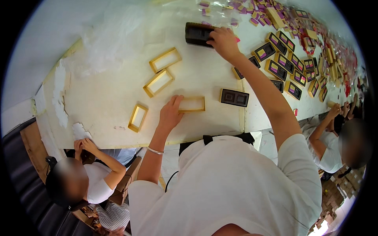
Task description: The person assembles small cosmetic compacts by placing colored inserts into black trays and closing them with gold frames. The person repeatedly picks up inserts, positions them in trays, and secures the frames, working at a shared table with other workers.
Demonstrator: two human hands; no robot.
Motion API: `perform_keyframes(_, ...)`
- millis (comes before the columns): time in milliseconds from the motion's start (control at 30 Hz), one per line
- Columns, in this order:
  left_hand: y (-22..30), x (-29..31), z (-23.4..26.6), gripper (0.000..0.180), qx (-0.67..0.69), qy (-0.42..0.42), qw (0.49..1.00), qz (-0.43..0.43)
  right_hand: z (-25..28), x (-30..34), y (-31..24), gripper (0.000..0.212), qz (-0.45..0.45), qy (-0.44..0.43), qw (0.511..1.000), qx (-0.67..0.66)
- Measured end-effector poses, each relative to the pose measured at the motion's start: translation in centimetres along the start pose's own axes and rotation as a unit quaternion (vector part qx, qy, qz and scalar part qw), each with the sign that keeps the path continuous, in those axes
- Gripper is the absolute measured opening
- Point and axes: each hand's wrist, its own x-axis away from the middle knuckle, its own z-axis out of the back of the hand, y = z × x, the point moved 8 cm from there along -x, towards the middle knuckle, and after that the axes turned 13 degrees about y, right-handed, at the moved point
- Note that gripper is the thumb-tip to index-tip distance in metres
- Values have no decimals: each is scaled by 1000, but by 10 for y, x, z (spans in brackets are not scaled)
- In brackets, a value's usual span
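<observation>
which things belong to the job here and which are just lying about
In the job, apparently:
gold frame in left hand
black tray stack in right hand
other gold frames
framed black trays
purple-and-gold pieces

Lying about, probably:
clear plastic
small red piece

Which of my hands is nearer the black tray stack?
Right. Your right hand touches the black tray stack; your left hand, farther off toward you, holds a gold frame.

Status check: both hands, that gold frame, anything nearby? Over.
Left hand grips hollow gold rectangular frame, left end. Right hand at right end of black rectangular stacked trays. Gold-walled box with black two-compartment insert right of frame, not touching.
</observation>
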Motion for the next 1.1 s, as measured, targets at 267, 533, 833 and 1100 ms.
perform_keyframes(267, 1, -11, -4, 70, 46, 36, 997, 47, 23, 102, -54, 18, -390, -281, 717, -505)
perform_keyframes(533, 12, -13, -8, 71, 68, 15, 997, 34, -22, 187, -83, 28, -490, -380, 670, -409)
perform_keyframes(833, 10, -9, -11, 65, 62, 29, 997, 41, 49, 134, -83, 57, -150, -71, 979, -120)
perform_keyframes(1100, 7, -9, -17, 67, 92, 37, 995, 31, 12, 169, -86, 22, -337, -187, 889, -249)
